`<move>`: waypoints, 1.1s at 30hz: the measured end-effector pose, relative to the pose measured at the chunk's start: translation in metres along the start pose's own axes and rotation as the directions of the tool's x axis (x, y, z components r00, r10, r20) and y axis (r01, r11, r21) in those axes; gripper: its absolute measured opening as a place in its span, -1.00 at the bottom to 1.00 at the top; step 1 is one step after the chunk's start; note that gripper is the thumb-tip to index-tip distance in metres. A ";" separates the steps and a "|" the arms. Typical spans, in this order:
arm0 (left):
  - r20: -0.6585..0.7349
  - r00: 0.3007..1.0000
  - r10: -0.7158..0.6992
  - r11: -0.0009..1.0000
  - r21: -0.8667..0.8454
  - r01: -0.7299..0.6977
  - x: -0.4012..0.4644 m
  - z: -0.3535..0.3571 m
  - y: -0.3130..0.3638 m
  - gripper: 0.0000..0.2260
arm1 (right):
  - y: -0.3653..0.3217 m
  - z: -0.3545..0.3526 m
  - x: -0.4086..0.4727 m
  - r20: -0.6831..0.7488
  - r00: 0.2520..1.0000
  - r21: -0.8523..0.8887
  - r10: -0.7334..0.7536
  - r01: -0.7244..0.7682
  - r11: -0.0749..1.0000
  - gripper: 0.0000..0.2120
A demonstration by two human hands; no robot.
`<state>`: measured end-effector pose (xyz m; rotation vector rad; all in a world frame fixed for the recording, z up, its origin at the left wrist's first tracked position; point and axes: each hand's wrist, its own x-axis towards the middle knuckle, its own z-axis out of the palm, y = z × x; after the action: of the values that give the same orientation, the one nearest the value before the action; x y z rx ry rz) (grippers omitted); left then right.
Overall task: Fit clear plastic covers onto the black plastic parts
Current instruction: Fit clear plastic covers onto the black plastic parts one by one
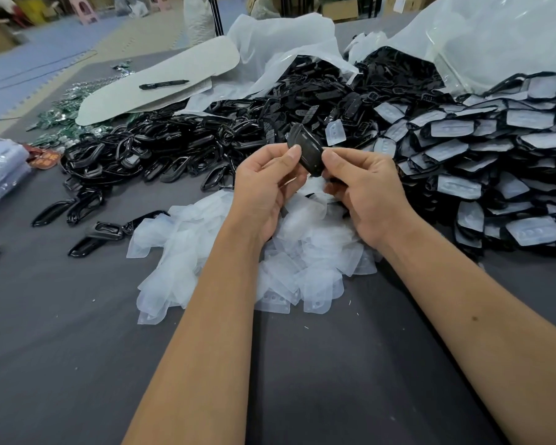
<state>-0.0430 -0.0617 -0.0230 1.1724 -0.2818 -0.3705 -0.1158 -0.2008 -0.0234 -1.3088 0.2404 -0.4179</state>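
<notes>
The head view takes in a dark table [77, 348] spread with stock, and going from the left, loose black plastic parts [116, 155] lie in a glossy heap: thin, open-framed shells that look light and stiff, likely slick where they shine, so best pinched by the rim edges, not the faces. Nearer the middle, a pile of clear plastic covers [206, 252] sits on the table just under the wrists; they look thin, soft and floppy, probably easy to crease and prone to cling together, so one should be peeled off by a corner. Above that pile the left hand [267, 191] has its fingers curled, thumb and forefinger pinching the near left edge of one black part [302, 147] held up off the table. The right hand [363, 187] closes its grip on the same part from the other side, thumb tip pressed on its lower right end; whether a cover is already on it I cannot tell, since the fingers hide the underside. A two-sided edge hold like this seems right for so light a piece, leaving the face free for seating a cover. To the right, finished parts with covers [482, 149] are stacked in overlapping rows, well apart from the hands.
</notes>
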 end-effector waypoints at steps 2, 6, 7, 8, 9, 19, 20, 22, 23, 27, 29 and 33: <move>-0.012 1.000 0.009 1.000 -0.007 -0.009 0.000 0.000 0.000 -0.94 | 0.001 -0.002 0.002 0.043 0.999 0.036 0.018 -0.020 0.999 -0.83; -0.030 0.999 0.014 1.000 -0.012 -0.015 0.001 0.000 -0.001 -0.93 | 0.003 -0.006 0.003 0.082 0.997 0.029 0.003 -0.005 1.000 -0.76; -0.029 0.999 0.017 1.000 -0.005 -0.017 0.001 0.000 -0.002 -0.93 | 0.004 -0.006 0.003 0.077 0.997 0.026 -0.001 -0.001 1.000 -0.75; -0.025 1.000 0.019 1.000 0.006 -0.018 0.001 0.001 -0.002 -0.92 | 0.005 -0.007 0.003 0.071 0.997 0.023 -0.003 0.001 1.000 -0.74; -0.019 1.000 0.021 1.000 0.018 -0.021 0.001 0.001 -0.002 -0.92 | 0.005 -0.007 0.003 0.066 0.998 0.020 -0.003 0.001 1.000 -0.74; 0.015 1.000 0.027 0.992 0.124 -0.029 0.001 -0.001 -0.005 -0.90 | 0.006 -0.005 0.000 0.122 0.989 -0.122 -0.079 0.094 0.988 -0.71; 0.021 0.999 0.027 0.991 0.128 -0.030 0.001 -0.001 -0.005 -0.91 | 0.005 -0.006 0.000 0.137 0.987 -0.138 -0.089 0.108 0.985 -0.71; 0.041 0.999 0.025 0.990 0.135 -0.030 0.000 -0.002 -0.004 -0.94 | 0.003 -0.007 0.000 0.169 0.979 -0.170 -0.114 0.142 0.975 -0.70; 0.052 0.998 0.022 0.990 0.140 -0.029 0.000 -0.002 -0.004 -0.94 | 0.003 -0.009 0.001 0.186 0.975 -0.186 -0.124 0.159 0.970 -0.70; 0.056 0.998 0.029 0.989 0.144 -0.037 -0.003 0.000 -0.001 -0.95 | 0.001 -0.012 0.001 0.237 0.962 -0.245 -0.134 0.192 0.950 -0.71; 0.045 0.998 0.037 0.989 0.139 -0.043 -0.004 0.001 0.000 -0.96 | 0.001 -0.013 0.001 0.228 0.969 -0.213 -0.097 0.146 0.966 -0.72; 0.091 0.996 0.020 0.984 0.175 -0.036 -0.007 0.003 -0.001 -0.92 | -0.001 -0.013 0.003 0.178 0.983 0.040 0.035 -0.043 0.998 -0.77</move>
<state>-0.0508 -0.0618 -0.0227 1.3267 -0.4150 -0.3791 -0.1185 -0.2134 -0.0256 -1.2878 0.1064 -0.2699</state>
